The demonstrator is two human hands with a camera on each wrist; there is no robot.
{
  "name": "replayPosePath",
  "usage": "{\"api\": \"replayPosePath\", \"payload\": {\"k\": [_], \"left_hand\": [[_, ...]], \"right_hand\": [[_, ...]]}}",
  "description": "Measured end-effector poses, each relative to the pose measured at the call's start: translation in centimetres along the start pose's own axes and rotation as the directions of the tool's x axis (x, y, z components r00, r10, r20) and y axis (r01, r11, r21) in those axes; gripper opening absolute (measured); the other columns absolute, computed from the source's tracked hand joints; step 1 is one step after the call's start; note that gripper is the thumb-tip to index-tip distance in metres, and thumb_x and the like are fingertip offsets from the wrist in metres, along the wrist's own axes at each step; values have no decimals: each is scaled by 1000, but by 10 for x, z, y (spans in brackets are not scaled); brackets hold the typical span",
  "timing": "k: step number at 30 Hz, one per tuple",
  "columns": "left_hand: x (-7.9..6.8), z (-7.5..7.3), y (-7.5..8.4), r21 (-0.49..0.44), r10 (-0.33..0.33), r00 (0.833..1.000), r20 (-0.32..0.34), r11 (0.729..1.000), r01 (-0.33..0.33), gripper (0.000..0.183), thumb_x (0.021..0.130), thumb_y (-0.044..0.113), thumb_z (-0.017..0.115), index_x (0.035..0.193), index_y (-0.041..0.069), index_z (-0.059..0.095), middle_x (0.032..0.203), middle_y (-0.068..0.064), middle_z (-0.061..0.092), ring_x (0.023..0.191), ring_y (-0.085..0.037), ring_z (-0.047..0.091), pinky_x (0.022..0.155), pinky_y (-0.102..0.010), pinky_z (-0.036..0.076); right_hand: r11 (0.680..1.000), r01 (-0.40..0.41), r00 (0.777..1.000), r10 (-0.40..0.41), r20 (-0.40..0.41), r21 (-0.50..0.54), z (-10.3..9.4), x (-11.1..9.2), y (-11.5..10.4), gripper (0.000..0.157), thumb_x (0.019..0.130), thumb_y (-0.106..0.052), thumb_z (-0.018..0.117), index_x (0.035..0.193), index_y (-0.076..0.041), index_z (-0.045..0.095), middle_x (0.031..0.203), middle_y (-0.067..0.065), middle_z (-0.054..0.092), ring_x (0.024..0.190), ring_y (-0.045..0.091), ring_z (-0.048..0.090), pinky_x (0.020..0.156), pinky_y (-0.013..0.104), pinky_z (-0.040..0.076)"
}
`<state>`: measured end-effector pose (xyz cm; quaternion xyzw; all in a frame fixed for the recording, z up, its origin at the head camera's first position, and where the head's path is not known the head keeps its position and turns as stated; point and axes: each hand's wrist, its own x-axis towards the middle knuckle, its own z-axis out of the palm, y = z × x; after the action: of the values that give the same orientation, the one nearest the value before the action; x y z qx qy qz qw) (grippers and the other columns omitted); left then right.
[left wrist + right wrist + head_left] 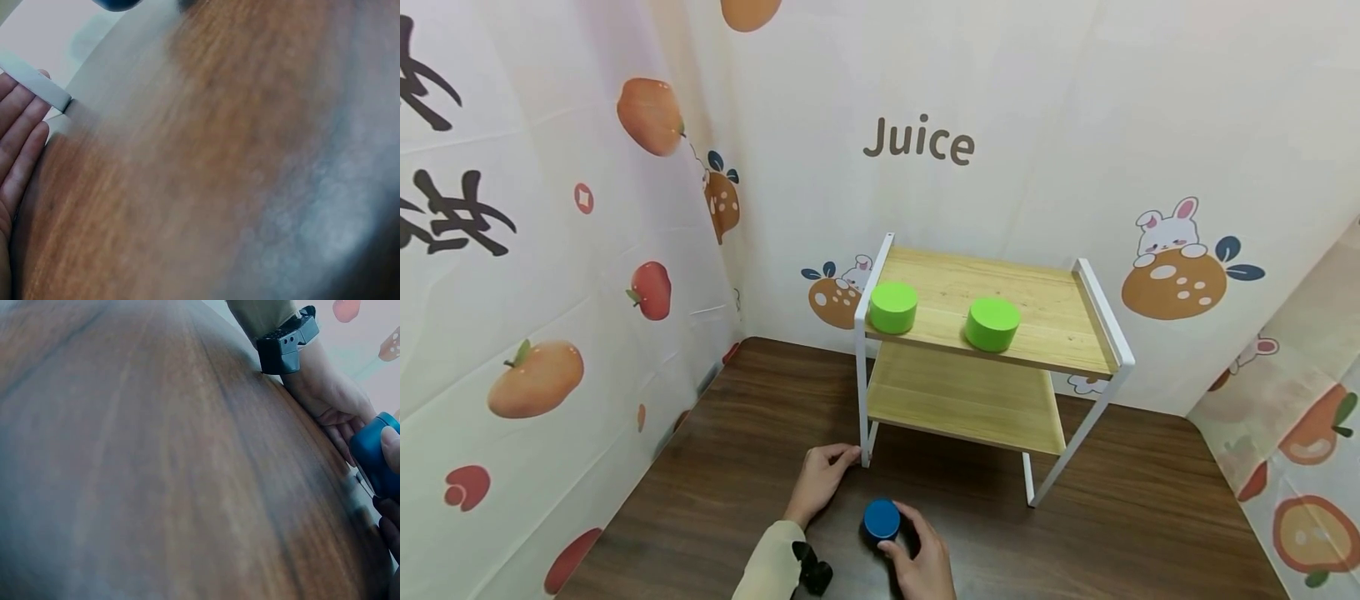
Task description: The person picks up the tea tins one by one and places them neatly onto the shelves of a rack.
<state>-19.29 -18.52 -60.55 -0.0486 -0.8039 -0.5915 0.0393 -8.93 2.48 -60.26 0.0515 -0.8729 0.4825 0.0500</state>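
Observation:
My right hand (925,557) grips a blue cylinder (881,520) with a flat round top, thumb on one side and fingers on the other. In the right wrist view the blue cylinder (374,453) shows at the right edge, with the thumb (392,449) against it. My left hand (822,479) holds the foot of a white shelf leg (862,400) at the front left of a two-tier rack. The left wrist view shows nearly straight fingers (24,134) behind the white leg (37,84). Two green cylinders (893,308) (992,323) stand on the rack's upper board (1037,292), along its front edge.
The lower wooden board (962,396) hangs between the white side frames. The rack stands on a dark wooden table (737,433). Printed cloth (1015,125) surrounds the table at the back and both sides. A black wrist device (811,568) sits on the left sleeve.

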Motion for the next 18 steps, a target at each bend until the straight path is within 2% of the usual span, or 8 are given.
{"api": "replayPosePath", "payload": {"k": [12,18], "left_hand": [[0,0,1,5,-6,1000,6,1000,6,26,104,32,68,107,13,84,105,-4,82,100,-16,74,87,-25,58],[0,0,0,8,-5,1000,7,1000,5,26,104,33,68,106,13,84,105,-4,82,100,-17,75,88,-24,58]], "right_hand": [[1000,-28,999,28,21,13,-1,1,-2,52,84,-26,91,130,-17,69,129,1,74,122,27,70,104,46,55],[1000,-5,1000,4,28,17,-3,0,-3,52,84,-30,90,129,-16,69,129,3,74,121,29,70,103,46,56]]}}
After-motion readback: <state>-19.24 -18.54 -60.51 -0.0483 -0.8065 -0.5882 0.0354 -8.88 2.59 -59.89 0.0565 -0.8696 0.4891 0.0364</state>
